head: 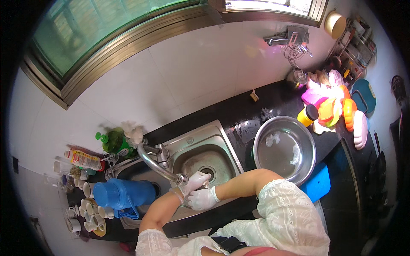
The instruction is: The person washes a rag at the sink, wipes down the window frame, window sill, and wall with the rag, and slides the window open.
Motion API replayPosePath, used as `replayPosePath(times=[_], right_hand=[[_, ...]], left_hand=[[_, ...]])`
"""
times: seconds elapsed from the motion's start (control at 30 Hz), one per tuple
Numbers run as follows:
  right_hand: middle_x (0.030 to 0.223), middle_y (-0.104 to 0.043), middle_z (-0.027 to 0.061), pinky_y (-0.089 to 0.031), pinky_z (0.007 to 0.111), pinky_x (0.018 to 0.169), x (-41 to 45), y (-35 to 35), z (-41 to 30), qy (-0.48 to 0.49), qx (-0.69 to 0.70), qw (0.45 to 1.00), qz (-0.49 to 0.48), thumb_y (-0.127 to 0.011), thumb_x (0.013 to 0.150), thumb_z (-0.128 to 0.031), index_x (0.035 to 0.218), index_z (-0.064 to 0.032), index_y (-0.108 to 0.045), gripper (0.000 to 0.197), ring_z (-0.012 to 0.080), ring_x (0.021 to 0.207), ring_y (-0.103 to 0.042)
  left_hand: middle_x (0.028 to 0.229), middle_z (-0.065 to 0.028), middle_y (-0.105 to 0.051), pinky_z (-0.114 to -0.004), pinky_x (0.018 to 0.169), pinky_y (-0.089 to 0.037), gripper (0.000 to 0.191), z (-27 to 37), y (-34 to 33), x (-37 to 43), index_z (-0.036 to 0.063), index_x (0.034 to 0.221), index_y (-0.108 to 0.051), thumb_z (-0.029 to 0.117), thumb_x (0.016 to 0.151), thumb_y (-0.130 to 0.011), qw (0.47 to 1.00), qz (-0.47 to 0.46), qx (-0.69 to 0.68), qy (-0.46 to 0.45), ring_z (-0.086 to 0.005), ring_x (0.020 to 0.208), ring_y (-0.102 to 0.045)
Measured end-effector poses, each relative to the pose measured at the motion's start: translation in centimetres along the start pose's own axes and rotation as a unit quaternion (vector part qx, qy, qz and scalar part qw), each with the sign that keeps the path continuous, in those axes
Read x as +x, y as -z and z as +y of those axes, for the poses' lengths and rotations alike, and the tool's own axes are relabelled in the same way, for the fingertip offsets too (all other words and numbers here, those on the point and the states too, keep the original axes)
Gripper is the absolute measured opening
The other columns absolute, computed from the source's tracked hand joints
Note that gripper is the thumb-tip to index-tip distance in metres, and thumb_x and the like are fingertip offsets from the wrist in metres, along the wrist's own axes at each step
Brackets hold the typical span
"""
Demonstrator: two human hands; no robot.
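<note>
Both hands wear thin white gloves and are close together over the near edge of the stainless steel sink basin. My left hand, fingers curled, is beside the faucet's spout end. Just below it in the picture is my right hand, also with bent fingers. Something small and pale may lie between the fingers, but it is too small to make out. The drain shows just past the left fingertips. A curved chrome faucet reaches over the sink from the back.
A blue thermos jug lies over the left basin. Several cups stand at left, near a green pump bottle. At right are a steel bowl of sudsy water, a yellow jar, colourful plastic ware and a small brush.
</note>
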State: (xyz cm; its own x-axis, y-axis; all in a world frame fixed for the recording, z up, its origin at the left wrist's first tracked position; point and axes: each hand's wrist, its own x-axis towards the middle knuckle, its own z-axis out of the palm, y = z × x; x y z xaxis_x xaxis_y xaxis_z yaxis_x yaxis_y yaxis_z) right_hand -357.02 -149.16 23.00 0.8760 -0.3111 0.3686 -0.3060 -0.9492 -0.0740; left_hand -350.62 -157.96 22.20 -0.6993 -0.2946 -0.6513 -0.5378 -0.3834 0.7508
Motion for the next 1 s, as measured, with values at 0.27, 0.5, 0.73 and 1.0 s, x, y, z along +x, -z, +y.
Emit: replayPosePath(times=[0.27, 0.5, 0.73, 1.0], right_hand=[[0.084, -0.063, 0.005, -0.044, 0.032, 0.07, -0.9, -11.7, -0.1, -0.172, 0.125, 0.971, -0.109, -0.056, 0.073, -0.016, 0.077, -0.0146, -0.063, 0.008, 0.0192, 0.08, -0.06], [0.117, -0.057, 0.0085, -0.038, 0.031, 0.095, 0.5, -13.6, -1.1, -0.179, 0.184, 0.965, -0.044, -0.044, 0.085, -0.016, 0.113, -0.0178, -0.058, 0.031, 0.0166, 0.106, -0.055], [0.106, -0.059, 0.0082, -0.041, 0.032, 0.089, -3.7, -16.8, -0.3, -0.282, 0.166, 0.933, -0.148, -0.05, 0.084, -0.026, 0.101, -0.0134, -0.059, 0.023, 0.0185, 0.099, -0.056], [0.087, -0.061, 0.0127, -0.046, 0.043, 0.081, -1.7, -0.4, -2.8, -0.089, 0.125, 0.986, -0.068, -0.055, 0.083, -0.027, 0.086, -0.0025, -0.061, 0.026, 0.0312, 0.091, -0.058]], left_hand=[[0.049, -0.0048, -0.048, -0.031, 0.048, -0.039, 0.032, -0.8, -2.0, 1.5, 0.0065, 0.048, -0.046, 0.015, 0.079, -0.051, 0.997, 0.022, 0.068, -0.011, -0.0148, 0.047, -0.047], [0.055, -0.0136, -0.058, -0.036, 0.056, -0.046, 0.036, -0.9, -2.2, -0.5, -0.0033, 0.057, -0.057, 0.025, 0.077, -0.048, 0.977, 0.1, 0.189, -0.005, -0.0226, 0.052, -0.058], [0.093, -0.024, -0.064, -0.042, 0.081, -0.046, 0.041, 0.0, -3.6, 3.0, -0.0048, 0.085, -0.066, 0.031, 0.079, -0.047, 0.936, 0.093, 0.336, 0.042, -0.0375, 0.091, -0.061], [0.082, -0.0167, -0.066, -0.037, 0.072, -0.049, 0.03, -3.0, -0.2, -1.0, 0.0024, 0.086, -0.066, 0.028, 0.084, -0.052, 0.951, 0.115, 0.285, -0.023, -0.0268, 0.08, -0.064]])
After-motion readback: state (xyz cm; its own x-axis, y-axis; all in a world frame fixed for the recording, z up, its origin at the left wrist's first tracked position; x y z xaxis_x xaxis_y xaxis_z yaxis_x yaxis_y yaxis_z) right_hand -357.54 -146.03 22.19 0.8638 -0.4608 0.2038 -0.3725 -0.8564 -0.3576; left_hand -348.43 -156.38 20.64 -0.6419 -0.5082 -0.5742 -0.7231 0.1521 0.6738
